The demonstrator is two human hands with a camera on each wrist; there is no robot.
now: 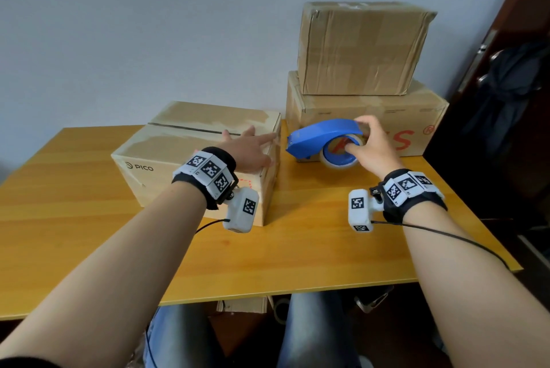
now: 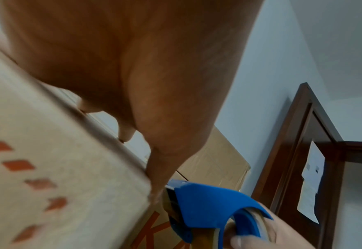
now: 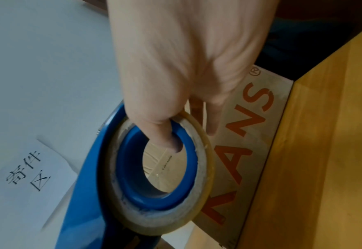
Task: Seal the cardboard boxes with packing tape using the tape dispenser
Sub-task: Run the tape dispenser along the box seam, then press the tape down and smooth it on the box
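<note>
head view first: the pico box (image 1: 190,153) is taken as the landmark, lying on the yellow wooden table (image 1: 312,248) with its top seam seemingly untaped, a dark slit running along the closed flaps. the left hand (image 1: 248,150) is laid flat on the right end of that box's top, fingers straight and spread toward its right edge, nothing being gripped; in the left wrist view the fingertips (image 2: 154,188) are seen reaching down to the box's corner. just right of the pico box, the blue tape dispenser (image 1: 323,138) is held off the table by the right hand (image 1: 372,147), its cutter end pointed toward the box's right edge and close to the left fingertips. in the right wrist view the thumb (image 3: 167,134) is hooked through the blue hub while the other fingers are wrapped over the clear tape roll (image 3: 199,168) and the guard. behind the dispenser, further right of the pico box, a printed carton (image 1: 416,126) stands against the wall with a taped brown box (image 1: 360,46) stacked on it.

the step in hand is judged to be the approach before the first strip is laid. next, the tape end would need to be stuck onto the right side of the pico box, below the seam, then drawn leftward along the slit while the flaps are pressed down by the flat hand. whether a free tape end is ready at the cutter cannot be told.
</note>
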